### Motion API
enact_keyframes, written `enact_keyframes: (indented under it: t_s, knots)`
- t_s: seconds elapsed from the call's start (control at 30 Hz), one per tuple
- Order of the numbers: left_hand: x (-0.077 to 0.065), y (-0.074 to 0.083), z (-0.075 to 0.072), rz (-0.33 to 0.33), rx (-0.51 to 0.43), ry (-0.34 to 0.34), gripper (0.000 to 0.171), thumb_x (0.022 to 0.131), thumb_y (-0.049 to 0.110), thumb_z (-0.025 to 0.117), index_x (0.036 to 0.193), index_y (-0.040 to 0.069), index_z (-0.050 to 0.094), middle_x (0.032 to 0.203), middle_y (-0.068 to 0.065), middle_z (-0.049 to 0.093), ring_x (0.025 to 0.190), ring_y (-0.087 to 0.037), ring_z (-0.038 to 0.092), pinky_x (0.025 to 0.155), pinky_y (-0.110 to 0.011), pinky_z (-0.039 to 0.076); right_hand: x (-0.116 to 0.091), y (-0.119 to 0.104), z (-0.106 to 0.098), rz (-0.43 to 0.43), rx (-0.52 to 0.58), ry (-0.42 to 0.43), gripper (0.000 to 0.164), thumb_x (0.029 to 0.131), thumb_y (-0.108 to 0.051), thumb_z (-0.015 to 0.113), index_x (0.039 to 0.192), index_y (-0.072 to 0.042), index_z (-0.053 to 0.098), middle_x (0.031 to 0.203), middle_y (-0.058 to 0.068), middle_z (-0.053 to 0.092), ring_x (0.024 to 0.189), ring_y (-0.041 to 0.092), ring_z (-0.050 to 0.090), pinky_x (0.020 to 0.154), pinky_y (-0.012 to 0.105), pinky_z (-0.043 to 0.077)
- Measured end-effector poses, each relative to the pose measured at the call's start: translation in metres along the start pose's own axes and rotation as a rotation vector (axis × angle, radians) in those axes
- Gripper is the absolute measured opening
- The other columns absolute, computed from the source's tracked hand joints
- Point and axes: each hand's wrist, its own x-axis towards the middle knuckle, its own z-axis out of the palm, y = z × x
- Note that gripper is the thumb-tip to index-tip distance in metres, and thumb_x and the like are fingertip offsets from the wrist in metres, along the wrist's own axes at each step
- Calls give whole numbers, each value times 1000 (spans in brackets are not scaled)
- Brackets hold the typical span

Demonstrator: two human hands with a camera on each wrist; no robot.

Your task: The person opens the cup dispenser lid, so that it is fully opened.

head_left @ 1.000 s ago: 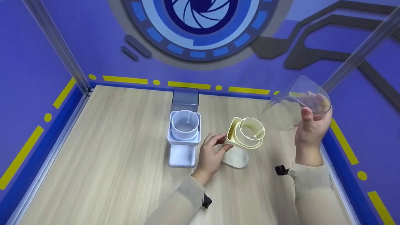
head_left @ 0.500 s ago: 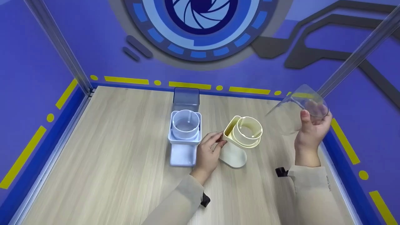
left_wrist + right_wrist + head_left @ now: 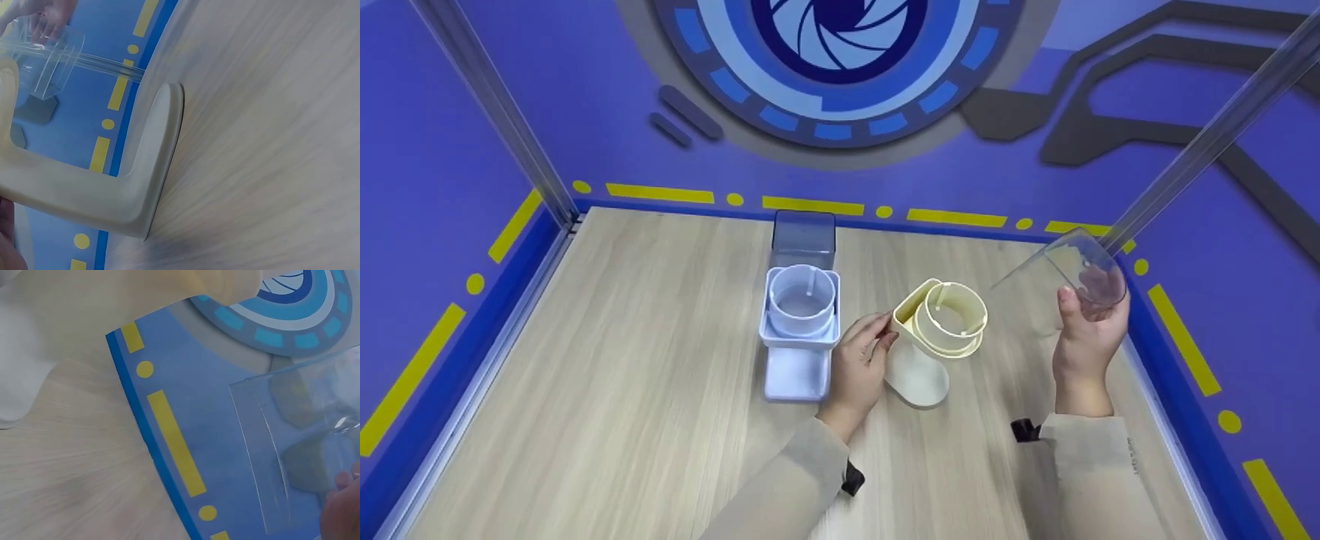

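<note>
A cream pet-feeder-like stand (image 3: 946, 349), with a ring-shaped holder above an oval foot, stands right of centre in the head view. My left hand (image 3: 857, 371) pinches the left edge of its upper part between thumb and fingers. Seen from the side in the left wrist view, the cream stand (image 3: 84, 194) has a C shape, its foot on the table. My right hand (image 3: 1089, 360) holds a clear plastic container (image 3: 1065, 259) up in the air, to the right of the stand. In the right wrist view the clear container (image 3: 261, 450) is tilted, fingers against its wall.
Left of the cream stand is a pale blue stand (image 3: 802, 341) of similar build with a square foot. A smoky grey see-through container (image 3: 804, 232) sits right behind it. Blue panels (image 3: 720, 161) and metal posts (image 3: 1215, 142) border the wooden table (image 3: 660, 337).
My right hand has come down and slightly left with the clear container, tilting it differently. The cream stand has shifted and turned a little to the left under my left hand.
</note>
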Motion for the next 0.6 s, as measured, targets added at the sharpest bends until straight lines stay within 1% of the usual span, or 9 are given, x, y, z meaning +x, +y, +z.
enact_keyframes:
  t_s: [0.07,0.17,0.3,0.43,0.6]
  knots:
    - [1,-1,1,6,-1,0,34,102,4,80,135,-3,79,131,-16,81,120,-30,81,110,-30,64,-4,3,-3,2,-32,7,76,91,8,82,159,-6,50,141,6,66,134,23,55,113,27,48]
    - [3,-2,2,11,-5,2,33,103,4,79,135,-4,79,131,-17,81,122,-31,81,112,-32,64,-8,6,-7,13,-66,18,73,93,7,80,157,-7,50,144,3,65,138,23,53,114,26,47]
    - [4,-3,2,0,-20,-7,33,104,4,77,136,-5,78,131,-18,81,123,-32,80,113,-33,63,-15,11,-12,3,-79,44,75,89,6,84,155,-7,49,143,5,62,137,23,54,113,27,46]
    - [6,-4,4,-26,-1,-21,33,105,5,76,137,-4,78,133,-17,80,125,-32,79,115,-35,62,-25,14,-18,-20,-84,82,77,85,9,86,151,-5,50,139,6,62,134,23,55,112,29,44]
    - [10,-4,5,-46,15,-32,33,107,7,74,138,-3,77,135,-16,80,129,-33,78,118,-37,60,-36,17,-22,-19,-132,106,73,84,10,85,148,-7,52,137,4,62,132,25,55,109,29,47]
